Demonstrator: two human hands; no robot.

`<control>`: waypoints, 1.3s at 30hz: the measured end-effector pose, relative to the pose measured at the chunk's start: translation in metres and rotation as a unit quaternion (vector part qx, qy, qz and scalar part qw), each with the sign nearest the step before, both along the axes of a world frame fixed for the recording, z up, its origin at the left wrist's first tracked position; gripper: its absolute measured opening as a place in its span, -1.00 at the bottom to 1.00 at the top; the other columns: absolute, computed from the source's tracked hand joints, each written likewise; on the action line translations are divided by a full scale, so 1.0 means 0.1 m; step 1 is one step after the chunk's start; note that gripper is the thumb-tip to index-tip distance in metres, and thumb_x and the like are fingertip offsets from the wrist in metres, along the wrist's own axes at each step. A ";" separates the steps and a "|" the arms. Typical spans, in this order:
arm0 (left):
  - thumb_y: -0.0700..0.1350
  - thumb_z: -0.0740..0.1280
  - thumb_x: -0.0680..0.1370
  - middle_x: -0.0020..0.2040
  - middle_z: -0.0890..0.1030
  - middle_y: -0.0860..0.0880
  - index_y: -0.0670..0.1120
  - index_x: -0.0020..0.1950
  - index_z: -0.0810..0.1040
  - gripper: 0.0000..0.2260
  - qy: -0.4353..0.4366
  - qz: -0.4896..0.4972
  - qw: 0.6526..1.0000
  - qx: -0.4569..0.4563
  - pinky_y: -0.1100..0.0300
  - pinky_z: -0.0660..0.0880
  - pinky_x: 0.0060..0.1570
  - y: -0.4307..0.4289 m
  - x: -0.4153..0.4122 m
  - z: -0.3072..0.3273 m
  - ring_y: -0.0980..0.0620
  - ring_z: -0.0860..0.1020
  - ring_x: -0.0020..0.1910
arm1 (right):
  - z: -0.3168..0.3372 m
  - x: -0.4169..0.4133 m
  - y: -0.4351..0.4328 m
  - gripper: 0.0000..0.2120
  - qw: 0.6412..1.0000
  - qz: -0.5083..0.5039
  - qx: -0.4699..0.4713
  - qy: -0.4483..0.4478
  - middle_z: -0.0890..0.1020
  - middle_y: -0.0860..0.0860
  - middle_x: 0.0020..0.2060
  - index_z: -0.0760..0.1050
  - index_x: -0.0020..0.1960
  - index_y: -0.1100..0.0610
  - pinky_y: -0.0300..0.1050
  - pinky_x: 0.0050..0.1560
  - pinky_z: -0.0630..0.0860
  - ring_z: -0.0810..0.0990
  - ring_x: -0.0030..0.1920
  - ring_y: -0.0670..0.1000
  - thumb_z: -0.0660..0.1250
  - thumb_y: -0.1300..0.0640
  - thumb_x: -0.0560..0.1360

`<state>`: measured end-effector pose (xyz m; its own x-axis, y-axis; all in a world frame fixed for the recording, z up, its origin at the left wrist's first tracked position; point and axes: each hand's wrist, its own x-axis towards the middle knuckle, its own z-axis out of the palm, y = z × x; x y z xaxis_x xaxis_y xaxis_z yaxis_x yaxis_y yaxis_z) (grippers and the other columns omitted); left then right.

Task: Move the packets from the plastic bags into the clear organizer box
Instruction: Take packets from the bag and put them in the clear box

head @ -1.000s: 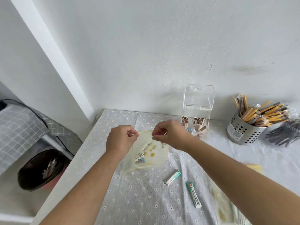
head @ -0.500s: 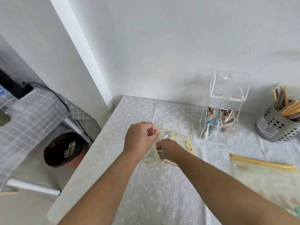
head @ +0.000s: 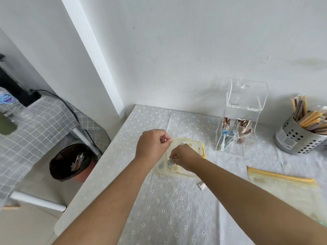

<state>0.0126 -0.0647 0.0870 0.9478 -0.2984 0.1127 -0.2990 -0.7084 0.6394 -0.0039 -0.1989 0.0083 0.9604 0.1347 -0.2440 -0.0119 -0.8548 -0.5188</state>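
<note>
Small plastic bag (head: 194, 145) on flowered tablecloth (head: 177, 200), near the open-lidded clear organizer box (head: 237, 135): left hand (head: 153, 145) pinches its upper rim, right hand (head: 184, 156) reaches inside, fingertips closed on a blue-and-white packet (head: 171, 163).

Odds and ends around the flowered tablecloth (head: 177, 200)
A perforated metal cup (head: 299, 138) of wrapped sticks (head: 307, 117) stands at the table's right edge; beyond its left edge, a dark bin (head: 70, 163) sits on the floor.

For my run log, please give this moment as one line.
left hand: pinches plastic bag edge | right hand: grips packet in bag | organizer box: lid up, some packets inside
</note>
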 end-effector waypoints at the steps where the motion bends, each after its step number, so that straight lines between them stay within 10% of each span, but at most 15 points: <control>1: -0.10 0.45 0.42 -0.39 0.51 0.14 -0.03 -0.19 0.68 -0.97 0.002 0.004 1.000 0.001 0.27 0.41 -0.29 -0.02 0.00 0.01 0.18 0.47 -0.38 | 0.08 -0.04 -0.02 -0.81 1.000 -0.001 0.003 -0.010 0.68 0.10 -0.02 0.63 0.07 0.21 -0.22 -0.08 0.42 0.61 0.02 0.07 0.36 0.22 0.48; 8: -0.14 0.43 0.42 -0.39 0.51 0.07 -0.08 -0.22 0.65 -0.96 0.014 0.029 0.999 -0.012 0.22 0.48 -0.26 -0.17 0.05 0.11 0.05 0.52 -0.34 | 0.84 -0.42 -0.44 -0.84 0.994 -0.040 0.044 -0.090 0.70 0.02 -0.14 0.65 0.00 0.15 -0.56 -0.28 0.35 0.53 -0.25 -0.14 0.32 0.25 0.48; 14: -0.17 0.43 0.41 -0.37 0.53 0.03 -0.07 -0.27 0.63 -0.94 0.014 0.039 0.999 -0.024 0.19 0.48 -0.29 -0.25 0.11 0.13 -0.02 0.55 -0.34 | 1.49 -0.48 -1.28 -0.89 0.976 -0.161 0.039 -0.143 0.61 -0.06 -0.35 0.65 -0.10 0.16 -0.47 -0.49 0.34 0.47 -0.51 -0.28 0.35 0.27 0.47; 19: -0.16 0.44 0.41 -0.40 0.53 0.03 -0.07 -0.26 0.64 -0.95 0.012 0.042 0.999 -0.021 0.24 0.41 -0.32 -0.26 0.08 0.07 -0.01 0.56 -0.36 | 1.37 -0.31 -1.73 -0.84 0.962 -0.212 -0.059 -0.159 0.68 0.09 -0.13 0.64 -0.03 0.16 -0.20 -0.28 0.45 0.62 -0.24 0.11 0.29 0.25 0.50; 31: -0.17 0.47 0.40 -0.40 0.56 0.00 -0.05 -0.27 0.64 -0.94 0.029 0.041 0.998 -0.046 0.07 0.57 -0.24 -0.29 0.04 0.06 -0.06 0.60 -0.35 | 0.79 -0.16 -1.77 -0.77 0.976 -0.173 -0.128 -0.043 0.64 0.05 -0.17 0.62 0.09 0.18 -0.17 -0.25 0.50 0.58 -0.24 -0.02 0.21 0.22 0.57; 35: -0.17 0.47 0.40 -0.41 0.55 0.01 -0.06 -0.26 0.64 -0.95 0.026 0.036 0.998 -0.037 0.10 0.55 -0.24 -0.34 0.05 0.08 -0.05 0.59 -0.35 | 0.78 -0.14 -1.76 -0.72 0.973 -0.171 -0.155 -0.024 0.60 0.12 0.12 0.55 0.23 0.16 -0.07 0.05 0.50 0.58 0.07 0.11 0.18 0.25 0.58; 39: -0.17 0.47 0.40 -0.42 0.55 0.02 -0.06 -0.26 0.65 -0.95 0.025 0.031 0.998 -0.038 0.09 0.56 -0.24 -0.36 0.06 0.10 -0.04 0.59 -0.35 | 0.78 -0.18 -1.72 -0.79 0.971 -0.212 -0.070 -0.085 0.65 0.11 0.03 0.62 0.10 0.17 -0.10 -0.07 0.54 0.60 -0.10 0.06 0.24 0.25 0.55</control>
<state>0.0183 -0.1004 0.0967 0.9690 -0.2321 0.0844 -0.2227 -0.6731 0.7052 -0.0216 -0.3707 0.0861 0.9503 -0.3045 -0.0647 -0.3025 -0.8542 -0.4228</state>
